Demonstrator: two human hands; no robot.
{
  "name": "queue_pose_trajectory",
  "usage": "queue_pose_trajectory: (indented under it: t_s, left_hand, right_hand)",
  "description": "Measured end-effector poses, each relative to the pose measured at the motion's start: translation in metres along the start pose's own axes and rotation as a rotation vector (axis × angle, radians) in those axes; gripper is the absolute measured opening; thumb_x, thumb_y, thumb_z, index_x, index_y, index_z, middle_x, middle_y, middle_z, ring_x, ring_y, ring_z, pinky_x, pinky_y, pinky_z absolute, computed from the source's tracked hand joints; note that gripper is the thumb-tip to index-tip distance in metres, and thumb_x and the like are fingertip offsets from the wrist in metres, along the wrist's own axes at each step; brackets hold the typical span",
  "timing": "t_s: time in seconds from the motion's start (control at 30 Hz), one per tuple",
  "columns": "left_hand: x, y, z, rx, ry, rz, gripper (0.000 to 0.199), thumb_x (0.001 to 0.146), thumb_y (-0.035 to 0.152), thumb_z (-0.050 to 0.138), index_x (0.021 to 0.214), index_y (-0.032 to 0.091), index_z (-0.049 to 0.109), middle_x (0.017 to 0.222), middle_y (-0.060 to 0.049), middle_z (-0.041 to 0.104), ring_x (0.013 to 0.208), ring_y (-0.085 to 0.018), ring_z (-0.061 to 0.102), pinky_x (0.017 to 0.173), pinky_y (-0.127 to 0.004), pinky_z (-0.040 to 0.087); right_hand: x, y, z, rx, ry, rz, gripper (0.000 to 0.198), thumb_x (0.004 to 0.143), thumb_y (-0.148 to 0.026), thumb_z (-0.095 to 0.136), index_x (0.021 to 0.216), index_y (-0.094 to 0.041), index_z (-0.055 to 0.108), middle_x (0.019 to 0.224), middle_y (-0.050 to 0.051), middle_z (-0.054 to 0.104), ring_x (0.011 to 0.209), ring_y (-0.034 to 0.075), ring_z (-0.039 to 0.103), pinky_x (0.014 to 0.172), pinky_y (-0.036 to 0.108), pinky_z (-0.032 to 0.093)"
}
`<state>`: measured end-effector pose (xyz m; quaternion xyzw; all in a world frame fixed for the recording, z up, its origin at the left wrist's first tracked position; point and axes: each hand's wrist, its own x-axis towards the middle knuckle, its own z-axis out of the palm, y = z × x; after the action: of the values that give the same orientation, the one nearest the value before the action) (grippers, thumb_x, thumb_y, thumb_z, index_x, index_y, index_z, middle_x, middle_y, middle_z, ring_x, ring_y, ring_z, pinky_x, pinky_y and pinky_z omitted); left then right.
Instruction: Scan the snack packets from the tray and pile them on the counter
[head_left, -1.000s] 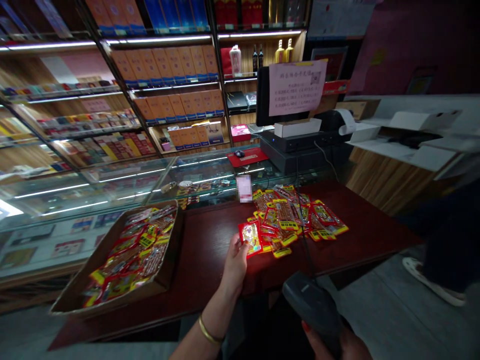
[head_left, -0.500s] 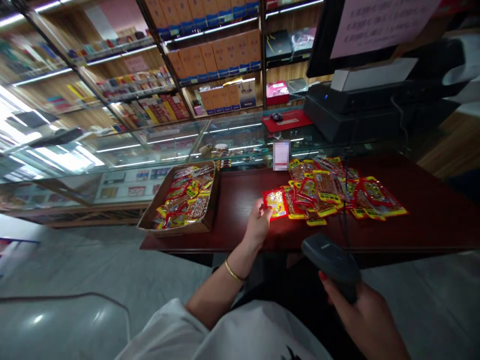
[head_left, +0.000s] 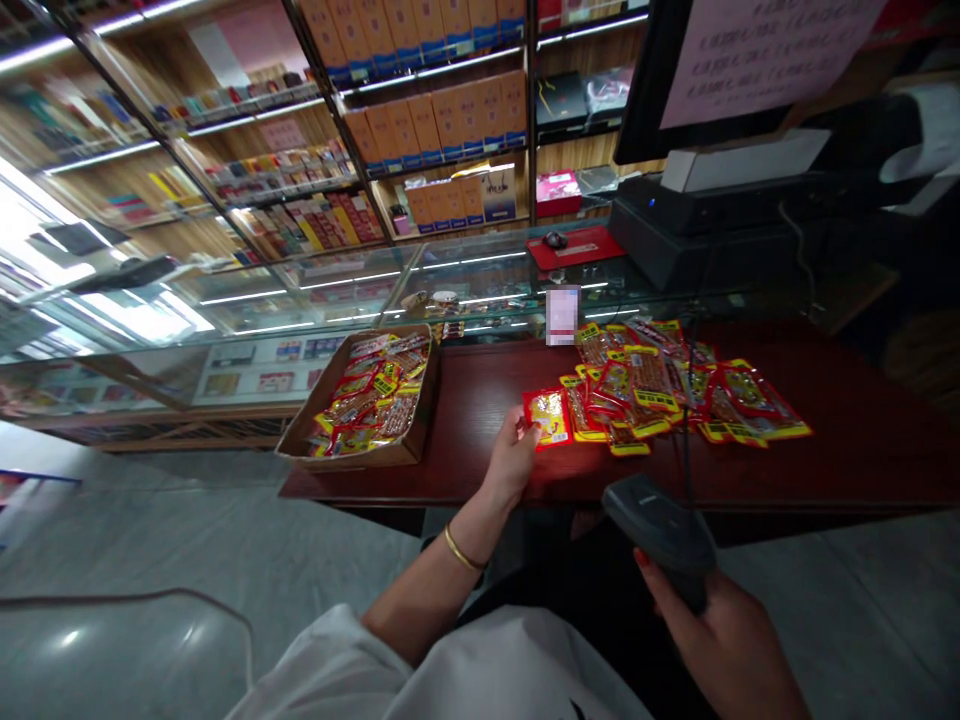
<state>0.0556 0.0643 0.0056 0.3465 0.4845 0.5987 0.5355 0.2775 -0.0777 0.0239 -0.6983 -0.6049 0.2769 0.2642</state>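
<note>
Between the thumb and fingers of my left hand [head_left: 514,456] is a red and yellow snack packet [head_left: 548,418], its printed face turned up. It is at the left edge of a heap of similar snack packets [head_left: 651,378] on the dark red table [head_left: 480,400]. My right hand [head_left: 724,630] is wrapped round the handle of a black barcode scanner [head_left: 660,525], held over the table's front edge with its head pointing toward the packet. A cable runs up from the scanner across the heap.
Left on the table stands an open cardboard box [head_left: 424,430] filled with more packets. Behind runs a glass display counter [head_left: 352,290] with a red mouse pad [head_left: 576,247] and a black cash drawer [head_left: 690,235]. A monitor [head_left: 645,90] rises at right; stocked shelves line the wall.
My left hand and its packet have shifted very slightly left and down. The scanner stays in nearly the same place in my right hand.
</note>
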Motion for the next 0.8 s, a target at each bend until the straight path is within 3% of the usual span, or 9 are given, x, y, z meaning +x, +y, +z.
queue_pose_trajectory:
  t_s: [0.23, 0.8]
  left_hand:
    - [-0.001, -0.003, 0.009, 0.019, -0.065, 0.038, 0.019, 0.076, 0.024, 0.07, 0.093, 0.022, 0.061, 0.087, -0.001, 0.072, 0.079, -0.017, 0.066, 0.078, -0.028, 0.05]
    - [-0.002, -0.012, 0.009, 0.046, -0.171, 0.056, 0.017, 0.079, 0.019, 0.07, 0.095, 0.02, 0.063, 0.089, -0.001, 0.071, 0.082, -0.015, 0.063, 0.08, -0.026, 0.05]
  right_hand:
    - [0.005, 0.003, -0.002, -0.008, 0.017, -0.016, 0.06, 0.086, -0.074, 0.049, 0.095, -0.023, 0.079, 0.087, 0.012, 0.084, 0.091, 0.036, 0.08, 0.07, 0.038, 0.063]
    - [0.001, -0.008, -0.004, -0.022, 0.064, -0.01, 0.047, 0.088, -0.058, 0.058, 0.104, -0.018, 0.077, 0.092, 0.014, 0.083, 0.092, 0.034, 0.079, 0.081, 0.039, 0.06]
